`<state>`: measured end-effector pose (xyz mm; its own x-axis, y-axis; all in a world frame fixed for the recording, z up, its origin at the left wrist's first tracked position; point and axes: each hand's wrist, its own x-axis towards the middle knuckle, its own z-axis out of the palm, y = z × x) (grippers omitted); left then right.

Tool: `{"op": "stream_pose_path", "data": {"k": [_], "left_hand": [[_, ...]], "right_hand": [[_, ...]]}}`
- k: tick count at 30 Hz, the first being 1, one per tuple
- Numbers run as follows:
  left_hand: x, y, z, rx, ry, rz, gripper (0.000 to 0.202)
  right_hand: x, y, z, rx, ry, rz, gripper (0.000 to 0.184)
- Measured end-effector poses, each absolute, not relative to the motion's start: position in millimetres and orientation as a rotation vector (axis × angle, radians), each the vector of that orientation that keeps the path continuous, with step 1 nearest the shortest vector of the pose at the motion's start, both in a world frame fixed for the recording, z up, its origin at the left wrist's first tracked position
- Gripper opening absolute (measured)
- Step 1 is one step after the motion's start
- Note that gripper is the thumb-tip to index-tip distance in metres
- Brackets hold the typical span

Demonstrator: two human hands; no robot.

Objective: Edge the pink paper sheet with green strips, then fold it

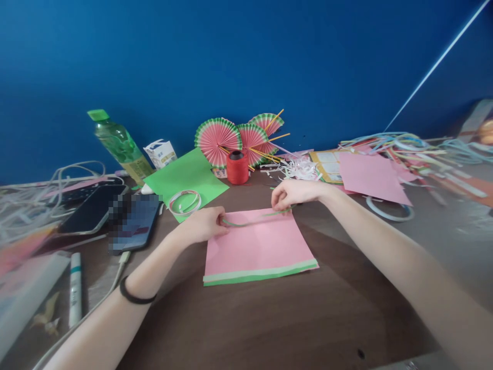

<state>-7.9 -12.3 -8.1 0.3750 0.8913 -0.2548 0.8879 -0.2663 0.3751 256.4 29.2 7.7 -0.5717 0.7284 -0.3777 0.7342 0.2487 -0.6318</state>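
Note:
A pink sheet of paper (258,246) lies flat on the table, with a light and dark green band (262,273) along its near edge. Over its far edge stretches a thin green paper strip (246,224), sagging a little in the middle. My left hand (204,225) pinches the strip's left end at the sheet's far left corner. At the far right corner, my right hand (295,196) has the other end between its fingers. Whether the strip touches the sheet along its length I cannot tell.
Behind the sheet stand a red thread spool (237,168) and several watermelon-patterned paper fans (217,141). A green sheet (188,177) with a tape roll (185,203), a phone (136,223) and a green bottle (119,146) are at left. Pink paper (372,174) and loose strips lie right.

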Motion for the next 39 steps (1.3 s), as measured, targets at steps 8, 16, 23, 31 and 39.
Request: {"op": "stream_pose_path", "data": {"k": [8, 16, 23, 31, 39], "left_hand": [[-20.5, -3.4, 8.0, 1.882, 1.390, 0.086, 0.031], [-29.9, 5.9, -0.8, 1.850, 1.437, 0.146, 0.021], [-33.5, 9.3, -9.3, 1.948, 1.493, 0.145, 0.023], [-36.9, 9.2, -15.1, 1.945, 1.478, 0.205, 0.025], [-35.4, -0.3, -18.4, 2.023, 1.622, 0.284, 0.031]], "right_hand": [[261.3, 35.8, 2.4, 1.401, 2.588, -1.264, 0.028], [262.7, 39.4, -2.9, 1.449, 2.515, -1.385, 0.024], [255.2, 36.5, -7.8, 1.590, 2.415, -1.432, 0.017], [256.8, 40.3, -18.8, 1.568, 2.427, -1.566, 0.018], [260.9, 42.1, -16.4, 1.523, 2.507, -1.542, 0.020]]}}
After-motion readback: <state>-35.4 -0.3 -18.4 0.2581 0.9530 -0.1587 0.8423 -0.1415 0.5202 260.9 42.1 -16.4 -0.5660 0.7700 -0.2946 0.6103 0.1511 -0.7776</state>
